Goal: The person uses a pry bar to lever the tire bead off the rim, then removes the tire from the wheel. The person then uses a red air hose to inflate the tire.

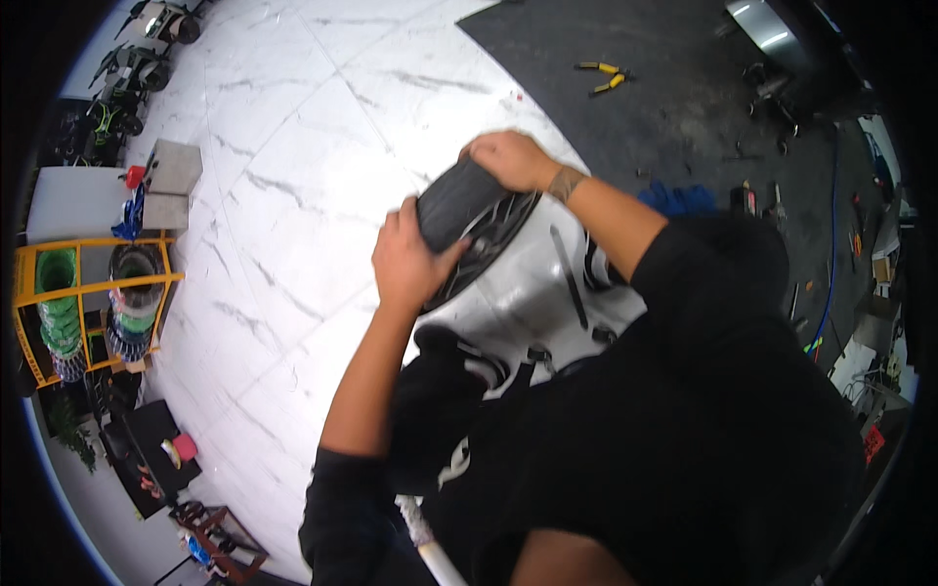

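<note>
A black tyre on a dark spoked wheel stands in front of me, its tread turned up and away. My left hand grips its near left side, thumb over the sidewall and fingers over the tread. Bent round the far right end of the tread are the fingers of my right hand. Below the wheel, close to my body, is a shiny grey-white surface with a dark slot and black fittings; I cannot tell what it is. A lit cigarette with long ash shows at the lower edge.
Yellow-handled pliers lie on a dark mat at the far right. Blue gloves or cloth, a small bottle and a blue hose are further right. Left, a yellow rack holds stacked coils; motorbikes stand beyond.
</note>
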A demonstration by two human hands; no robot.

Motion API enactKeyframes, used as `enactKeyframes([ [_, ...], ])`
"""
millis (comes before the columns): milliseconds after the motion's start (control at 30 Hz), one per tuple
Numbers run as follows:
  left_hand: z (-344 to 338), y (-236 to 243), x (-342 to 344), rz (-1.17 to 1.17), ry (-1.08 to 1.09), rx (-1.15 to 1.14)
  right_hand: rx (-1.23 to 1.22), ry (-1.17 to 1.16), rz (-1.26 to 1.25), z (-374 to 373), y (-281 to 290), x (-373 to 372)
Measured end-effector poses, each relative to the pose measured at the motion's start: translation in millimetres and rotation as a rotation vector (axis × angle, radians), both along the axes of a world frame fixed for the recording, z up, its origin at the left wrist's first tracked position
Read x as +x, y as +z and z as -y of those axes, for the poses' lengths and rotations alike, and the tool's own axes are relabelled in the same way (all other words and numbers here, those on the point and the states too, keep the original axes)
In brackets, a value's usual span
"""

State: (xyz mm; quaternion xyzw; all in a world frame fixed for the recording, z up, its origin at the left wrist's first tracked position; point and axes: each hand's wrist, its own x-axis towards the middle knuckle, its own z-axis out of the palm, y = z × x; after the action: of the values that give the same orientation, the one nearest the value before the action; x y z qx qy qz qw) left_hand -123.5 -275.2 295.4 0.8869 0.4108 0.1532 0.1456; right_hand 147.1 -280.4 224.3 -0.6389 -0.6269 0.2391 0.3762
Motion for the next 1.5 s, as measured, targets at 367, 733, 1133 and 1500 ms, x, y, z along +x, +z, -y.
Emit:
enactKeyframes([
  [367, 13.8, -27.1, -51.2, 0.189, 0.079, -0.231, 0.229, 0.197, 0.243, -18.5, 51.4, -7.9],
  [733, 38.7, 164.8, -29.3, 0.098, 0.007, 0.205, 0.337, -0.016, 0.03, -4.2, 171.4, 1.1],
  [1133, -33.9, -11.0, -13.8, 0.199, -0.125, 0.112, -0.062, 0.075, 0.132, -45.6, 30.9, -23.7],
  [1500, -16.4, -18.4, -54.5, 0.102, 0.024, 0.017, 0.104, -0.106, 0.184, -34.9, 50.1, -24.8],
])
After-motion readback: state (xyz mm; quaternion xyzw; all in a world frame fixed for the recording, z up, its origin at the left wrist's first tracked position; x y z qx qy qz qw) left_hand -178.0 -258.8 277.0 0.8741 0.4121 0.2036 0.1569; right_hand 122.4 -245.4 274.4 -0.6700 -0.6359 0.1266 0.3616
